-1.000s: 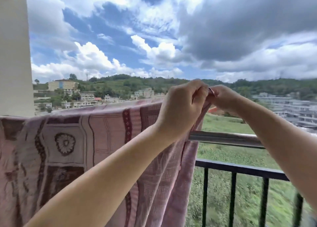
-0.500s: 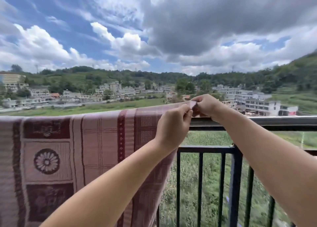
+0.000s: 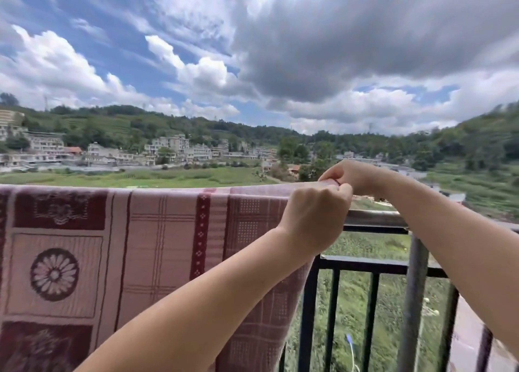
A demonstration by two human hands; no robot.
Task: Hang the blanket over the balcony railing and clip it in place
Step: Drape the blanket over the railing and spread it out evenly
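Both hands, left hand point(image 3: 314, 217) and right hand point(image 3: 354, 176), pinch the pink patterned blanket point(image 3: 157, 245) corner at right-center above the railing point(image 3: 376, 218), no clip visible, so I reckon a gust drags it off.

- Your railing point(image 3: 376, 218) runs across the view: a grey metal top bar, with a black rail and black upright bars below it.
- Your pink and dark red blanket point(image 3: 157, 245) hangs over the top bar, covering its left part and draping down your side.
- To the right of the blanket's edge, the top bar is bare.
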